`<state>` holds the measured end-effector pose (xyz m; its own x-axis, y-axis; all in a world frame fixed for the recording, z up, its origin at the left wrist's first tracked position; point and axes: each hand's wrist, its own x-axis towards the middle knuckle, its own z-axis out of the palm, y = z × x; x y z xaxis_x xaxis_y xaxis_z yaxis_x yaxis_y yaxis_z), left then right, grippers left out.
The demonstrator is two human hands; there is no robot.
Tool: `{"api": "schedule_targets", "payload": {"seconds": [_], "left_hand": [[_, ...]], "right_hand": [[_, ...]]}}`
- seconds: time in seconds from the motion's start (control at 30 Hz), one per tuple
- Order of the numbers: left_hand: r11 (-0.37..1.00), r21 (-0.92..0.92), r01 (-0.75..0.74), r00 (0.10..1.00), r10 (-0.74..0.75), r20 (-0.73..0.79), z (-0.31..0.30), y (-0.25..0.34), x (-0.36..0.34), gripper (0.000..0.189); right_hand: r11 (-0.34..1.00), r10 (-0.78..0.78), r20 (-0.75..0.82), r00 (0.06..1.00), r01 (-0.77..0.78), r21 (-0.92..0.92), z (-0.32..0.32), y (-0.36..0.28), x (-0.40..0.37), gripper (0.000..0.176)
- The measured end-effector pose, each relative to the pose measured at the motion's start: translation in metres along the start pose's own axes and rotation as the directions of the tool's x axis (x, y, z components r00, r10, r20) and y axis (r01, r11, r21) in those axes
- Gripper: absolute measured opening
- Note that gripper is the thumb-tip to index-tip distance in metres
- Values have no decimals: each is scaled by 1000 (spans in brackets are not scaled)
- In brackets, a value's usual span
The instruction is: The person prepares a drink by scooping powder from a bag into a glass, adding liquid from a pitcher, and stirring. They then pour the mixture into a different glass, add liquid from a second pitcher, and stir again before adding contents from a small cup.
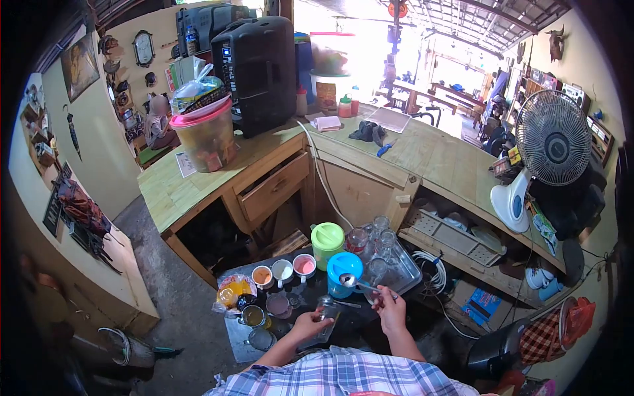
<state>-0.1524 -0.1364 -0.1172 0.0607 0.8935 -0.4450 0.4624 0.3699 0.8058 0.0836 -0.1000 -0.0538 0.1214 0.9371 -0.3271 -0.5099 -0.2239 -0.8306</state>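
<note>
- A checked shirt [343, 376] covers the body behind both hands, on the wearer's side.
- Its check is blue and white, cut into squares by thin darker lines.
- The cloth stops well behind the wrists. From there forward to the left hand [309, 325] and the right hand [391, 310], the forearms are uncovered.
- The fabric looks loose, with soft folds between the two arms.
- Behind the shirt a thin reddish strip shows; what it is cannot be told.
- The wrists and fingers are too small to show anything worn on them.
</note>
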Motion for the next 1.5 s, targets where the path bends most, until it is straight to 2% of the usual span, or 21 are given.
{"api": "schedule_targets", "payload": {"seconds": [0.13, 0.2, 0.33, 0.37, 0.4, 0.47, 0.53, 0.63, 0.73, 0.8, 0.87, 0.93, 1.07, 1.1, 1.13, 1.2, 1.23, 1.33, 1.37, 1.47, 1.5], "left_hand": [[988, -128, -84, 996, 85, 5, -27, 52, -37, 36], [921, 4, -390, 918, 389, -81, -39, 67, -47, 32], [881, -72, -467, 878, 452, -156, -58, 96, -62, 36], [854, 9, -521, 835, 511, -204, -64, 102, -64, 37], [869, 74, -488, 835, 490, -249, -71, 118, -75, 33], [782, 57, -621, 710, 592, -382, -73, 124, -75, 32], [780, 113, -615, 684, 600, -415, -78, 126, -76, 29], [747, 325, -580, 615, 663, -427, -88, 138, -87, 20], [687, 276, -673, 556, 715, -423, -85, 139, -86, 25], [669, 301, -679, 540, 734, -412, -81, 137, -82, 23], [580, 418, -699, 465, 813, -350, -78, 137, -78, 22], [564, 442, -698, 452, 825, -339, -76, 138, -76, 21], [536, 486, -690, 408, 843, -351, -77, 137, -75, 19], [514, 503, -695, 384, 856, -346, -76, 137, -76, 19], [516, 502, -694, 386, 856, -345, -76, 137, -75, 19], [487, 492, -722, 377, 873, -310, -75, 137, -72, 20], [483, 493, -723, 375, 875, -306, -76, 137, -72, 20], [506, 480, -717, 385, 861, -332, -76, 136, -72, 20], [499, 488, -716, 391, 866, -312, -76, 136, -72, 20], [497, 473, -728, 400, 868, -296, -75, 137, -72, 20], [496, 456, -739, 394, 867, -306, -75, 138, -72, 20]], "right_hand": [[994, -24, 24, 999, 22, 104, 10, -19, 5, 26], [991, -81, 85, 993, 71, 111, 18, -31, 5, 28], [981, -88, 144, 986, 60, 187, 35, -55, -1, 27], [980, -108, 153, 982, 80, 181, 37, -57, -1, 27], [983, -93, 155, 984, 66, 170, 39, -60, -2, 27], [981, -110, 197, 974, 75, 177, 45, -65, -2, 26], [980, -128, 230, 965, 87, 180, 49, -65, -1, 26], [977, -140, 288, 947, 85, 195, 58, -66, 2, 25], [979, -155, 329, 932, 101, 177, 67, -68, 5, 25], [992, -126, 374, 919, 113, 56, 73, -72, 3, 25], [994, -109, 401, 910, 109, 24, 80, -69, 3, 26], [987, -70, 472, 879, 129, -94, 83, -69, 2, 25], [992, -121, 417, 901, 92, 89, 74, -88, 14, 24], [996, -94, 442, 892, 88, 35, 75, -88, 11, 23], [996, -93, 441, 893, 86, 35, 77, -86, 9, 23], [990, -27, 533, 846, 96, -103, 79, -82, 7, 24], [998, -43, 507, 861, 63, -21, 79, -86, 8, 25], [991, -128, 473, 872, 95, 93, 72, -96, 16, 26], [994, -89, 471, 877, 105, -9, 74, -96, 11, 26], [994, -7, 517, 856, 64, -91, 79, -92, 8, 29], [996, -42, 456, 889, 70, -46, 77, -98, 11, 28]]}}
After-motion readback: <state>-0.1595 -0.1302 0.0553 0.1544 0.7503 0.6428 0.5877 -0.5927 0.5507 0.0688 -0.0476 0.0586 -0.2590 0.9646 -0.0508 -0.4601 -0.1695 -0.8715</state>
